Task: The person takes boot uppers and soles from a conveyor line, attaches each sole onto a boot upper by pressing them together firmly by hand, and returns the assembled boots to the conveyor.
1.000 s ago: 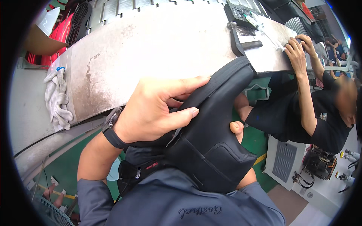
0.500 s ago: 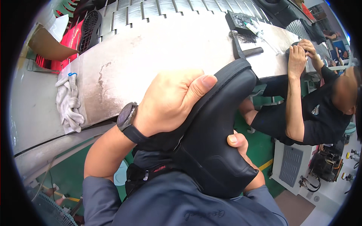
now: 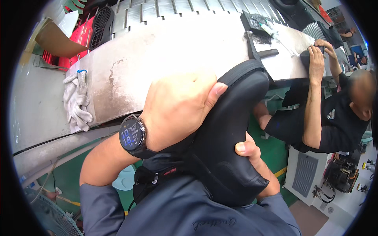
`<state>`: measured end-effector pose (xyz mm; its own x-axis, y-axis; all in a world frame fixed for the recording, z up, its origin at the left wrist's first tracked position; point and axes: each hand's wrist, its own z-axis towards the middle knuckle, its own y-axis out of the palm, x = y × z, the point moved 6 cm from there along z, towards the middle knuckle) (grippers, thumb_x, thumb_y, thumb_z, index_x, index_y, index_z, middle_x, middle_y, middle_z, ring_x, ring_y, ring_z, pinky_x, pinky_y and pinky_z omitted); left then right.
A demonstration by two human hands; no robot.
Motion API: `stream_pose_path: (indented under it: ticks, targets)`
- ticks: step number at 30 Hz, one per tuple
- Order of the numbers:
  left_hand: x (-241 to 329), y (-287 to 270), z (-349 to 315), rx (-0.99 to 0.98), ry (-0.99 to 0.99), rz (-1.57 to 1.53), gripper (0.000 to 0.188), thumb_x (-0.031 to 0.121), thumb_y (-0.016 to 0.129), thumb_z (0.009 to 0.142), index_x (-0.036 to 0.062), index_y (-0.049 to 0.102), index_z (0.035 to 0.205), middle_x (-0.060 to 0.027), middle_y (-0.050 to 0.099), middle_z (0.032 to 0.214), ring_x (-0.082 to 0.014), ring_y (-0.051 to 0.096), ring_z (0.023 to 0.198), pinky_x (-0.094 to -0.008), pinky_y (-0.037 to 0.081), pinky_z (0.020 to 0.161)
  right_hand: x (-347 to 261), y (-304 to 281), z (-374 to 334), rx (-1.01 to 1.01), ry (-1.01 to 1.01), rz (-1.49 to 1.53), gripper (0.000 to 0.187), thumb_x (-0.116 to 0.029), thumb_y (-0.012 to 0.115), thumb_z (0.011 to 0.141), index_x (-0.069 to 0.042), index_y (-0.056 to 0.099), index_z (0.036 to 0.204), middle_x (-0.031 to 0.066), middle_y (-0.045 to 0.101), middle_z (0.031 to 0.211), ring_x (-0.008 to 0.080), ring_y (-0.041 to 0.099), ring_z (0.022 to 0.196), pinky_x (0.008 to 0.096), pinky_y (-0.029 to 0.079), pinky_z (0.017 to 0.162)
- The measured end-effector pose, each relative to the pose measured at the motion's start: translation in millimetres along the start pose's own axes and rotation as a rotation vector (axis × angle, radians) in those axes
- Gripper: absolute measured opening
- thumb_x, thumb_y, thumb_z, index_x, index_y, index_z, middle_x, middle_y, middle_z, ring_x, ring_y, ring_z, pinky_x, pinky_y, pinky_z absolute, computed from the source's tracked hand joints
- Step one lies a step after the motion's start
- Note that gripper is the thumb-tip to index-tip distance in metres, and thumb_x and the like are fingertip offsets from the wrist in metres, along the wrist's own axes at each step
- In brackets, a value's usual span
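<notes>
A black leather boot (image 3: 220, 149) is held against my body, its toe pointing up and away to the right and its shaft opening toward my lower right. My left hand (image 3: 181, 106), with a watch (image 3: 133, 134) on its wrist, is closed over the sole edge, the thumb lying along the seam where sole meets upper. Round the right side of the shaft my right hand (image 3: 250, 149) grips, its thumb pressed on the leather; its other fingers are hidden behind the boot.
White knit gloves (image 3: 76, 100) lie on the worktable (image 3: 130, 70) at left. A hammer (image 3: 254, 49) and a black block (image 3: 256, 23) lie beyond the toe. Black soles (image 3: 103, 27) stand by a red rack at far left. A co-worker (image 3: 307, 122) works close on the right.
My left wrist has turned so the watch face shows, and the hand has rolled over the sole edge. The boot has tilted slightly; my right hand keeps its grip.
</notes>
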<state>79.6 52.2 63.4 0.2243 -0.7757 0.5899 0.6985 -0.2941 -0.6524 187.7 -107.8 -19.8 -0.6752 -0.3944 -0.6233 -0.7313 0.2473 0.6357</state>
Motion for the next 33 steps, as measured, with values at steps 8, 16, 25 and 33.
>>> stream_pose_path:
  ticks: [8,16,25,33]
  targets:
    - [7.1,-50.7,9.2,0.171,-0.161,-0.388,0.068,0.048,0.056,0.112,-0.0041,0.046,0.155,-0.0148,0.067,0.127,-0.0230,0.067,0.109,-0.0349,0.055,0.092,-105.0,68.4,-2.2,-0.021,-0.599,-0.562,0.076,-0.024,0.077,0.078,0.008,0.052,0.143,0.0184,0.067,0.131,0.0268,0.064,0.122,0.0402,0.049,0.106]
    - [-13.6,-58.9,80.2,0.023,-0.160,-0.284,0.086,0.028,0.092,0.082,-0.0068,0.044,0.144,-0.0223,0.075,0.108,-0.0352,0.074,0.100,-0.0456,0.059,0.093,-84.8,96.8,82.3,0.517,-1.453,-1.236,0.091,-0.021,0.092,0.074,0.013,0.041,0.141,0.0311,0.050,0.124,0.0519,0.051,0.112,0.0556,0.042,0.099]
    - [-65.3,-38.2,72.5,0.046,-0.317,0.140,0.102,0.036,0.091,0.079,-0.0051,0.037,0.156,-0.0275,0.076,0.113,-0.0456,0.076,0.099,-0.0500,0.060,0.088,-114.3,67.4,82.9,0.284,-0.971,-1.469,0.067,-0.017,0.087,0.085,0.014,0.059,0.137,0.0329,0.069,0.125,0.0455,0.071,0.115,0.0490,0.057,0.094]
    - [-49.0,-36.8,68.2,0.124,-0.226,0.165,0.103,0.033,0.092,0.078,-0.0043,0.036,0.156,-0.0270,0.074,0.114,-0.0463,0.074,0.100,-0.0527,0.059,0.086,-237.1,140.7,60.2,0.270,-1.361,-1.382,0.044,-0.011,0.083,0.091,0.006,0.071,0.130,0.0182,0.081,0.106,0.0222,0.079,0.098,0.0325,0.062,0.087]
